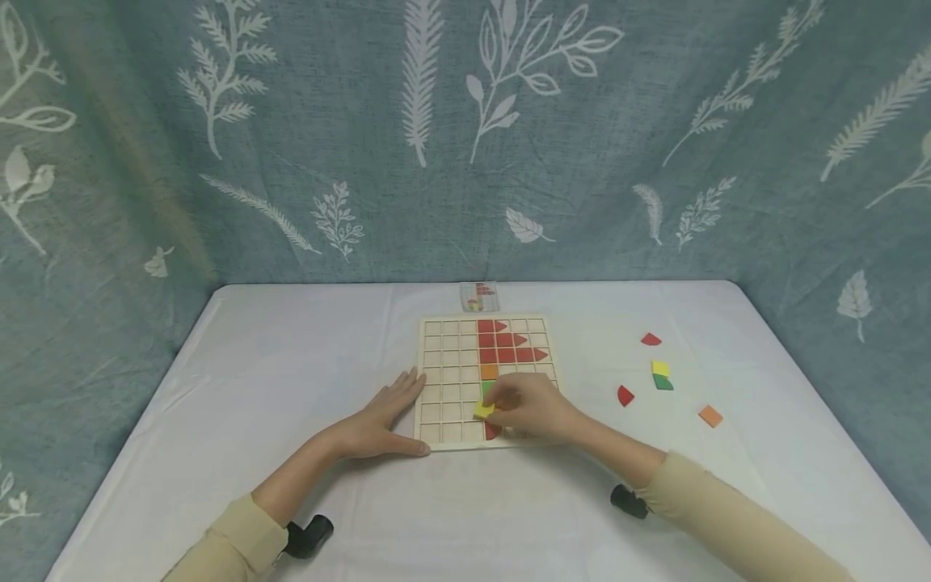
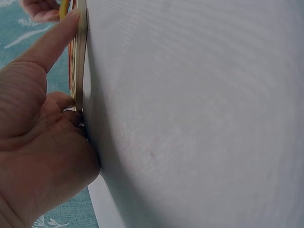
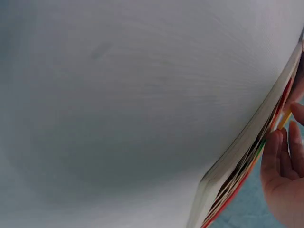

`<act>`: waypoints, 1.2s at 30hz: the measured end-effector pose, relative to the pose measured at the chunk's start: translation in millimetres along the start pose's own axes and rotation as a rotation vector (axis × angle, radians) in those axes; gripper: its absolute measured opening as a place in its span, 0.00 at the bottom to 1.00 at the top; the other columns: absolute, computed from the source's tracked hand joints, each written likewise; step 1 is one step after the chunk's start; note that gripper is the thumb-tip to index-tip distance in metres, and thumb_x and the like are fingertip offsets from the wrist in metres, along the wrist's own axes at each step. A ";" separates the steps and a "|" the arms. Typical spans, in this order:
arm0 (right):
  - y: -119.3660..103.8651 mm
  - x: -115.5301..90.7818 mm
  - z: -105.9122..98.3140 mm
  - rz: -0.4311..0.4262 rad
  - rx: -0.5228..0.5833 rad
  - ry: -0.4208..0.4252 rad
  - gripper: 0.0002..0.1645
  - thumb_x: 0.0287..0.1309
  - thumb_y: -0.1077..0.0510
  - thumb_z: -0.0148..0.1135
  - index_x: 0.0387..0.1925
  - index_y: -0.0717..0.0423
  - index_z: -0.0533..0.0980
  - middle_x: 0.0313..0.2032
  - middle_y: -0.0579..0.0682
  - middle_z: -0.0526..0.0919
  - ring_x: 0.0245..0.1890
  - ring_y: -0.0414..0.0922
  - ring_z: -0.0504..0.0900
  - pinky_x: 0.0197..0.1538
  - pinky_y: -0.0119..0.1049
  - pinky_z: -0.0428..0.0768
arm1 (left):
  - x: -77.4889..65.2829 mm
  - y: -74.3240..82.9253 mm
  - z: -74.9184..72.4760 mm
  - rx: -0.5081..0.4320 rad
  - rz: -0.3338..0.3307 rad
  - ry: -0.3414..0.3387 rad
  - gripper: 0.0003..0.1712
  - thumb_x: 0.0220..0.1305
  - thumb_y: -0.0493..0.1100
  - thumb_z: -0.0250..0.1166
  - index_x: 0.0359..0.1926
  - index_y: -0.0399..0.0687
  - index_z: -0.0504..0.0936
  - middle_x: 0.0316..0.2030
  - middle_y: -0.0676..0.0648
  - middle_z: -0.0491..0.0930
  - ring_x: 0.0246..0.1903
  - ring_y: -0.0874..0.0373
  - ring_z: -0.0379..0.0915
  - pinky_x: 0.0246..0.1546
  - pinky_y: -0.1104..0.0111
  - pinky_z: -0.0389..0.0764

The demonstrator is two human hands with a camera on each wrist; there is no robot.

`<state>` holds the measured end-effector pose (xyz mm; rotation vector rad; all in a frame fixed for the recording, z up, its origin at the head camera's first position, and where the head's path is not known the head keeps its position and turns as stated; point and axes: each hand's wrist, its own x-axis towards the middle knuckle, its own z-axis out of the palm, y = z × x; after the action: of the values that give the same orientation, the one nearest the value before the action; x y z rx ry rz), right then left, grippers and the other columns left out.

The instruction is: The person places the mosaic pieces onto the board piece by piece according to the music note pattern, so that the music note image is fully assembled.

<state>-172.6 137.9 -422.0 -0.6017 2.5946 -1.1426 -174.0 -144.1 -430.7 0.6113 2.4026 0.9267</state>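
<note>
A wooden grid board lies on the white table, with red pieces in its upper right cells. Below them, in one column, sit an orange square, a green piece and a red piece. My right hand pinches a yellow square piece over that column; the right wrist view shows the yellow piece between thumb and fingers. My left hand lies with extended fingers at the board's left edge, its thumb touching the lower left corner. The right hand hides part of the board's lower right.
Right of the board lie two loose red pieces, a yellow square touching a green piece, and an orange square. A small pattern card lies behind the board. A patterned blue-green cloth hangs behind the table.
</note>
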 end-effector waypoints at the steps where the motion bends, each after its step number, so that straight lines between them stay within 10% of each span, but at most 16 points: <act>1: -1.8 1.7 1.4 -0.025 -0.019 -0.004 0.08 0.52 0.58 0.73 0.36 0.47 0.84 0.34 0.37 0.83 0.37 0.38 0.80 0.44 0.35 0.81 | 0.1 -0.4 0.0 0.000 0.001 -0.002 0.63 0.52 0.59 0.73 0.77 0.41 0.45 0.76 0.39 0.36 0.75 0.45 0.27 0.73 0.52 0.33; 19: -7.1 12.1 7.4 -0.160 -0.120 -0.029 0.04 0.56 0.60 0.70 0.33 0.47 0.86 0.34 0.33 0.84 0.41 0.37 0.78 0.48 0.37 0.77 | 0.7 -3.6 0.3 -0.004 0.012 -0.009 0.63 0.52 0.59 0.73 0.77 0.41 0.45 0.76 0.39 0.36 0.75 0.45 0.26 0.73 0.51 0.33; 36: 22.5 -28.2 -27.2 0.211 0.151 0.087 0.13 0.57 0.51 0.70 0.45 0.45 0.84 0.42 0.41 0.85 0.47 0.43 0.81 0.55 0.46 0.78 | 2.3 -3.2 3.2 0.012 0.001 0.000 0.64 0.51 0.60 0.72 0.77 0.41 0.44 0.76 0.39 0.36 0.75 0.45 0.27 0.73 0.52 0.33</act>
<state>-163.9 182.1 -419.1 -0.2451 2.5381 -1.3037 -174.7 -143.4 -435.7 0.6177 2.4096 0.9128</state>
